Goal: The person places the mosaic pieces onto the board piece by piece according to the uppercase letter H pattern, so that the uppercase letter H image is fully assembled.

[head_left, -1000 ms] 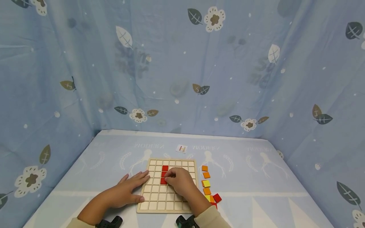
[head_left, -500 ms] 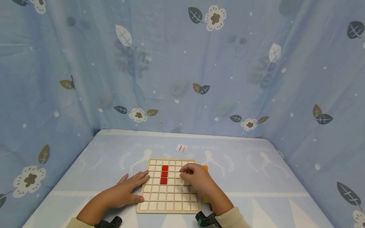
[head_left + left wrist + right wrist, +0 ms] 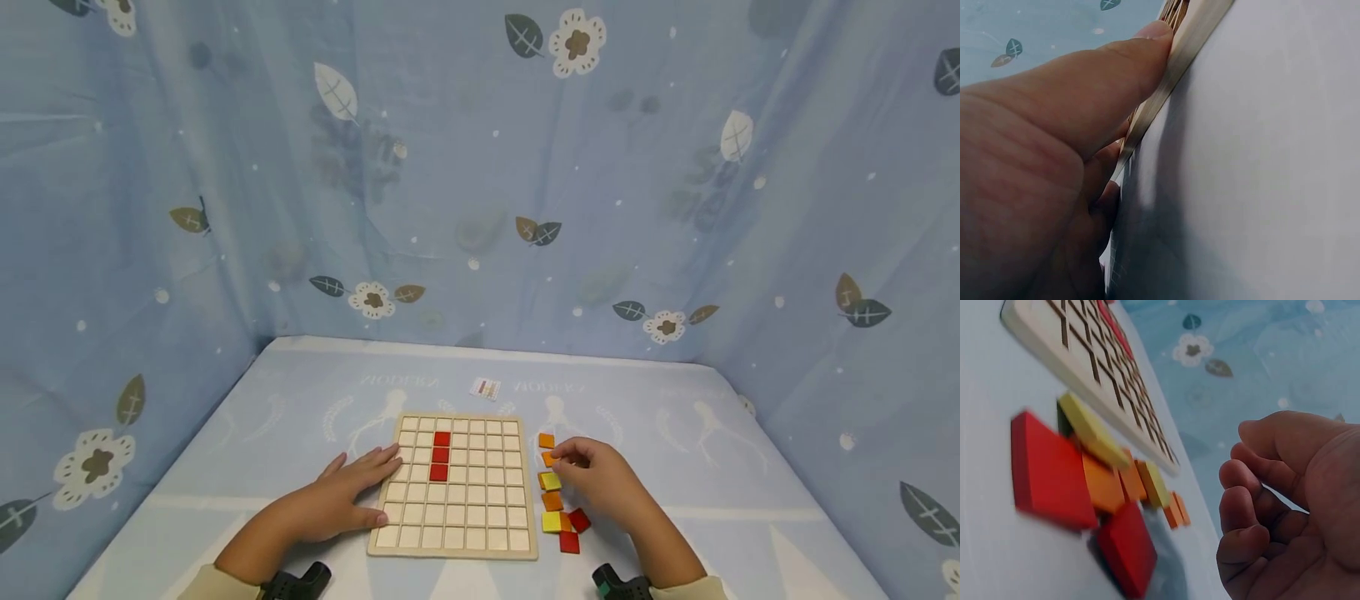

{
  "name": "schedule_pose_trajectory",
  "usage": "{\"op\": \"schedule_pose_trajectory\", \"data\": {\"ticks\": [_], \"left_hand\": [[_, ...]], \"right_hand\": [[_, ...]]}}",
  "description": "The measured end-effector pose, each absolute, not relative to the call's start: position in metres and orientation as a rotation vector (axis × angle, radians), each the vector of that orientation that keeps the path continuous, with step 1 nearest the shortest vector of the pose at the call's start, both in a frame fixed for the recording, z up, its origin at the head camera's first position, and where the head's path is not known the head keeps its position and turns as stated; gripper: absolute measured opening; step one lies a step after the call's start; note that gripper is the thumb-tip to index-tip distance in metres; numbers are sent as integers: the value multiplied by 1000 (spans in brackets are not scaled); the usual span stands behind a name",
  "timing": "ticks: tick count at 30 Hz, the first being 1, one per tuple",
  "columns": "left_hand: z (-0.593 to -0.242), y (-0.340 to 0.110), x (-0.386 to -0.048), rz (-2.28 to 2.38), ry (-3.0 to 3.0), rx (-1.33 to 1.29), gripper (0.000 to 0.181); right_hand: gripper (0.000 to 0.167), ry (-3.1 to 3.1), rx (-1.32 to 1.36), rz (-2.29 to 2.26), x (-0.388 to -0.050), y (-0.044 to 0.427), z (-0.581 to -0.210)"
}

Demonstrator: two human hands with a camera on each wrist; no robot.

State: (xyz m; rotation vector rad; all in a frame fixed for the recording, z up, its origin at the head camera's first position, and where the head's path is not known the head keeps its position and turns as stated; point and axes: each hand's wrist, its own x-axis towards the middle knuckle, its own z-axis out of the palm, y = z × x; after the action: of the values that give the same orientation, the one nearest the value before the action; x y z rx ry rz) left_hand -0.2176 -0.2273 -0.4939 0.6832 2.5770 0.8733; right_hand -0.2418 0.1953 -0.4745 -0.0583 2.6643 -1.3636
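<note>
On the cloth-covered tabletop (image 3: 247, 467), going from the left, we first see a pale left sleeve (image 3: 217, 585) with a black wrist device (image 3: 300, 582) beside it. From there the left hand (image 3: 333, 500) extends with its fingers spread and fairly straight; its fingertips rest on the left rim of a wooden grid board (image 3: 476, 517), its thumb on the same rim nearer to us, and the left wrist view shows that thumb against the wood. The board lies flat, and in its third column from the left we find three red square tiles (image 3: 440, 455) seated one behind another, in the second to fourth rows from the far edge. Beyond the board lies a small printed card (image 3: 485, 388). Just beside the board's right edge we see a loose line of tiles: a far orange tile (image 3: 546, 440), a second orange tile (image 3: 548, 459), a yellow tile (image 3: 551, 481) partly over another orange one, a further orange tile (image 3: 552, 502), then a near yellow tile (image 3: 551, 522) in a cluster with orange and two loose red tiles (image 3: 569, 542). Rightmost, the right hand (image 3: 600, 479) reaches in with relaxed, loosely bent fingers, gripping nothing that we can see; its fingertips are by the second orange tile, and we cannot tell whether they touch it.
</note>
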Motion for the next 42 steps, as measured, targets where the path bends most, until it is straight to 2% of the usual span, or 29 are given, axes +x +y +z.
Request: {"op": "schedule_pose_trajectory", "data": {"ticks": [10, 21, 37, 42], "left_hand": [[-495, -226, -219, 870, 2578, 691, 91], [-492, -227, -219, 836, 2605, 669, 91], [-492, -226, -217, 862, 2583, 675, 91], [-492, -225, -216, 851, 2586, 662, 91]], "right_hand": [[12, 2673, 20, -1191, -244, 232, -487], [21, 2611, -160, -1087, -236, 241, -488], [8, 2594, -236, -1041, -235, 244, -492], [10, 2558, -269, -1044, -233, 248, -491]]}}
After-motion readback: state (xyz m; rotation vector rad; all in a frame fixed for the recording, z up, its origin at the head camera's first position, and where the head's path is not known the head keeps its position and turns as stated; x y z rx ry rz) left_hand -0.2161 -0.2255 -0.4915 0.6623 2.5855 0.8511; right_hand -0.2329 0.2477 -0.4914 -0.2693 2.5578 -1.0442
